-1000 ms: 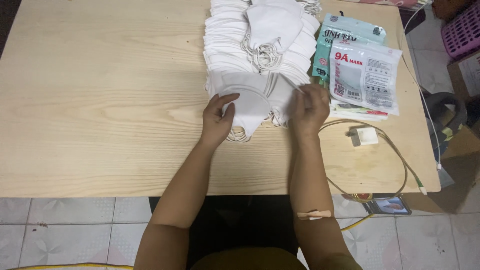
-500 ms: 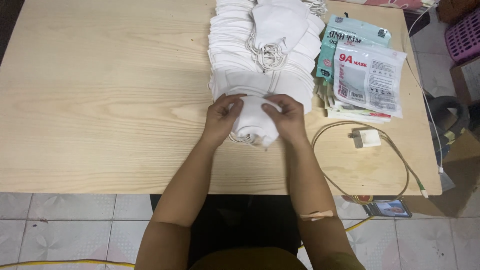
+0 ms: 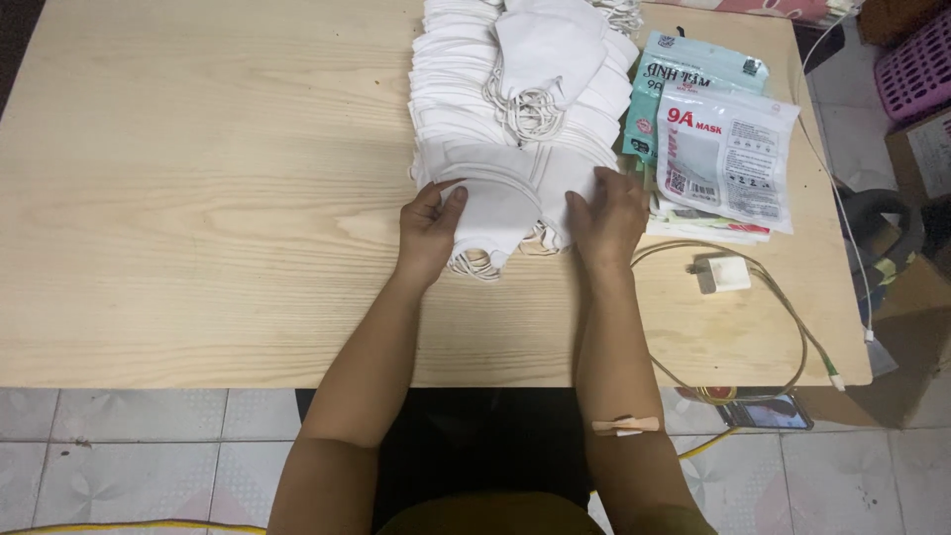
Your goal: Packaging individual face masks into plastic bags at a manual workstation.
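A long heap of white folded face masks (image 3: pixel 515 129) runs from the table's far edge toward me. My left hand (image 3: pixel 428 230) and my right hand (image 3: pixel 606 218) grip the two ends of the nearest white mask (image 3: pixel 500 203) at the front of the heap, its elastic loops hanging below. One mask with bundled ear loops (image 3: pixel 545 59) lies on top of the heap farther back.
The light wooden table (image 3: pixel 198 198) holds several printed mask packets (image 3: pixel 728 159) right of the heap. A white charger (image 3: pixel 721 273) with a looped cable (image 3: pixel 792 337) lies near the front right. A pink basket (image 3: pixel 916 74) stands on the tiled floor at right.
My hands drew together over the front mask, then spread again toward its ends. The view shifted slightly; the heap has not moved.
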